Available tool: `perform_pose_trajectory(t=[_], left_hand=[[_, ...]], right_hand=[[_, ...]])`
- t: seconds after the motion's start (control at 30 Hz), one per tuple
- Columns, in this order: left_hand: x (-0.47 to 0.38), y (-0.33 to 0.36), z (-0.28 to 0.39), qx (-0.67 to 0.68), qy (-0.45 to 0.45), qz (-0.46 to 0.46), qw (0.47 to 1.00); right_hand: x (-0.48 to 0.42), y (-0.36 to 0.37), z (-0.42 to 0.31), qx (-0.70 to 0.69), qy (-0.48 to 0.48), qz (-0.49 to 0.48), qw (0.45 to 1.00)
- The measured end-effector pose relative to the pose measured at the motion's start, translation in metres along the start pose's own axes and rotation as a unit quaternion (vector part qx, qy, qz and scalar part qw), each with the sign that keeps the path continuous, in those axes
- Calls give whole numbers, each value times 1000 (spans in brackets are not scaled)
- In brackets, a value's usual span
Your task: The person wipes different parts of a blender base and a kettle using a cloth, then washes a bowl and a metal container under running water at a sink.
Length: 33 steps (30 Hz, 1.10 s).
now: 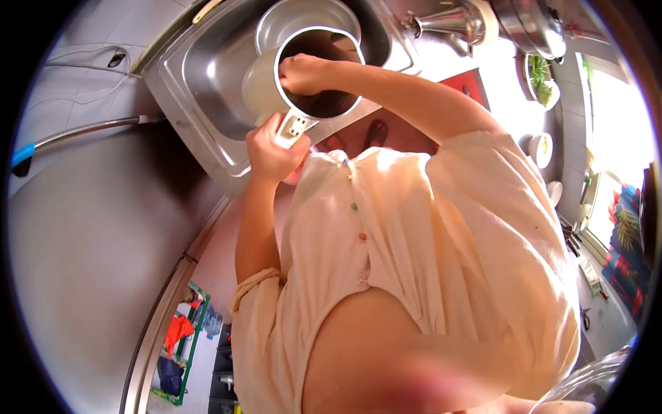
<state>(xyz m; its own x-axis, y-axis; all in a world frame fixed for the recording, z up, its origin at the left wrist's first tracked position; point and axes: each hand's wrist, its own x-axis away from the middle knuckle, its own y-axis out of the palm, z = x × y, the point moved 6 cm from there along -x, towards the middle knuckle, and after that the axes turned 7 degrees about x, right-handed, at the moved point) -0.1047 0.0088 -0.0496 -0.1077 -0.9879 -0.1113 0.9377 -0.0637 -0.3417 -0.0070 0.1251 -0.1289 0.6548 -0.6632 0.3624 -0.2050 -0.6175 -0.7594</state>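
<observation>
My left hand (274, 150) grips the pale handle of a deep, dark-lined saucepan (319, 111), which is tilted so that its mouth faces up towards me. Inside the pan is my right hand (305, 75), with curled fingers near the inner wall at the left; whether it holds anything is hidden. The pan is held over the near edge of a stainless steel sink (212, 72). Behind it in the basin sits a round metal bowl (289, 20), and a pale, translucent round item (258, 85) shows partly beneath the pan.
A large smooth grey appliance or cabinet surface (93, 248) stands close on the left. On the right are a metal pot (532, 26), a leafy plant (540, 80) and a white bowl (541, 150). A clear, rounded vessel (584, 383) shows at the lower right.
</observation>
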Motion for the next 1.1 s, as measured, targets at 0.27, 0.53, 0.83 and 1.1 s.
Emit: perform_pose_trajectory(t=[0.27, 0.53, 0.83, 1.1], left_hand=[[-13, -9, 9, -16, -3, 12, 1000], [-20, 1, 16, 14, -7, 31, 999], [-25, 22, 36, 7, -103, 39, 994], [-41, 43, 66, -131, -75, 44, 988]], right_hand=[[175, -120, 80, -47, 169, 300, 937], [271, -42, 276, -4, 272, 148, 951], [362, -45, 511, -139, 472, 256, 832], [309, -67, 556, -502, 403, 333, 689]])
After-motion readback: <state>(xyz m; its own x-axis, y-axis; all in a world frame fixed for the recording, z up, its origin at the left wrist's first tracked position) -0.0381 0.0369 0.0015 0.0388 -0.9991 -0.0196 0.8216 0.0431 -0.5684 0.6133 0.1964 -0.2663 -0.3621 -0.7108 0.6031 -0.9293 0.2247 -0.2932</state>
